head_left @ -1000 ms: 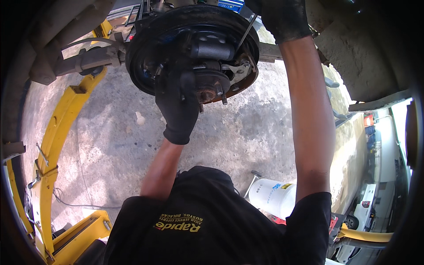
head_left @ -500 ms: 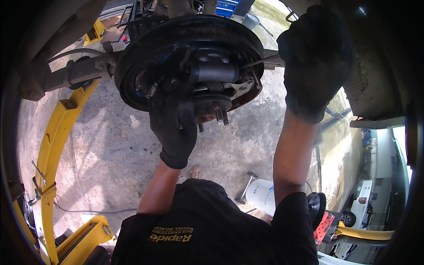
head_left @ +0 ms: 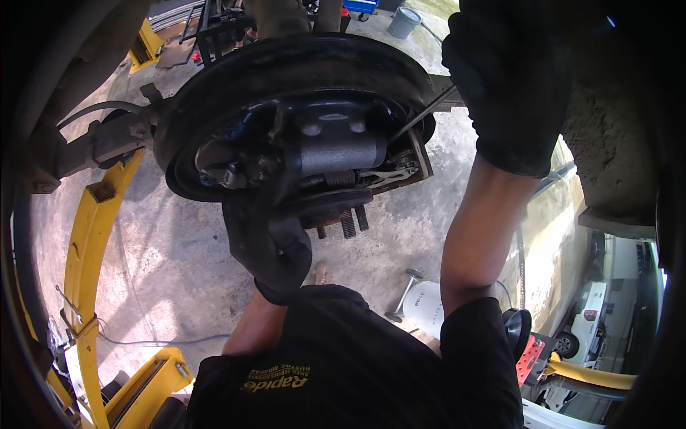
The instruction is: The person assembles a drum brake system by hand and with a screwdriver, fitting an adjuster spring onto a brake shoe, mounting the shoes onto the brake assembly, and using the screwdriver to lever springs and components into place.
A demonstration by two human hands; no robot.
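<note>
A drum brake's round dark backing plate fills the upper middle, its inner parts uncovered. In its centre sits a dark grey cylinder-shaped part, with a coil spring and a metal lever beneath. Threaded studs stick down from the hub. My right hand, black-gloved and closed, grips a thin-shafted metal tool; its tip reaches in beside the cylinder's right end, its handle hidden by the glove. My left hand, also gloved, reaches in at the hub's left with curled fingers; the fingertips disappear among dark parts.
An axle beam runs left from the brake, above a yellow lift arm. Dark bodywork hangs close to my right arm. On the floor stand a white wheeled tank and a grey bucket.
The brake appears larger and lower in view. My right hand has risen slightly, and the tool slopes more steeply. The left hand stays at the hub's left side.
</note>
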